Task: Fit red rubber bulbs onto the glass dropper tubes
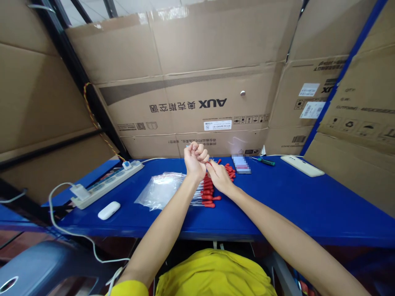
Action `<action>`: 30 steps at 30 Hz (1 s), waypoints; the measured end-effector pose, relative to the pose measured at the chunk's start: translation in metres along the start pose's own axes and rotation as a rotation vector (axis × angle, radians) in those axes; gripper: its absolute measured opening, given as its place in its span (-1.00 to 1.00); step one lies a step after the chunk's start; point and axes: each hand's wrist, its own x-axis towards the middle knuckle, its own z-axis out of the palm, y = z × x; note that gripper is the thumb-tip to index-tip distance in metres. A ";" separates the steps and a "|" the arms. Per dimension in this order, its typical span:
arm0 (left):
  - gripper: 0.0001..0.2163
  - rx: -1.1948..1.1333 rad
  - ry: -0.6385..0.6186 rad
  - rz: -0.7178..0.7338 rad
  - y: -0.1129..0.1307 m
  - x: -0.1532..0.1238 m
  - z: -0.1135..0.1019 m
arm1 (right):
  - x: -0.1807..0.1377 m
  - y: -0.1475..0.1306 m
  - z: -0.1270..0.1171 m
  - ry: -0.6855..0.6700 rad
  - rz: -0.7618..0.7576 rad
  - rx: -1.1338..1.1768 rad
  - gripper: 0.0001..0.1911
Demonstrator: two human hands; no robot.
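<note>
My left hand [196,161] is raised over the table, its fingers curled into a fist; whatever it holds is hidden. Against its heel presses my right hand [219,176], thumb and fingers closed at a small red end that looks like a dropper bulb. Beneath and around both hands lies a pile of red-bulbed droppers [208,197], slim clear stems pointing left and red ends right. Several clear plastic zip bags [163,188] lie flat beside the pile, left of my left forearm.
A phone [242,164] and a green-handled screwdriver [266,161] lie behind and right of the pile. Farther right is a cream-white power bank or phone case [302,165]. To the left are a white earbud case [109,210] and a power strip [108,183]. Cardboard walls [191,49] enclose the blue table [277,205].
</note>
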 end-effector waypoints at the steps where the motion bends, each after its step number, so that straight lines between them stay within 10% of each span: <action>1: -0.60 0.009 0.008 0.000 -0.001 -0.001 0.000 | -0.001 -0.001 0.000 0.011 0.000 0.003 -0.63; 30: -0.55 0.016 0.001 0.152 0.004 -0.011 0.015 | -0.010 -0.019 0.013 -0.021 0.125 0.445 -0.51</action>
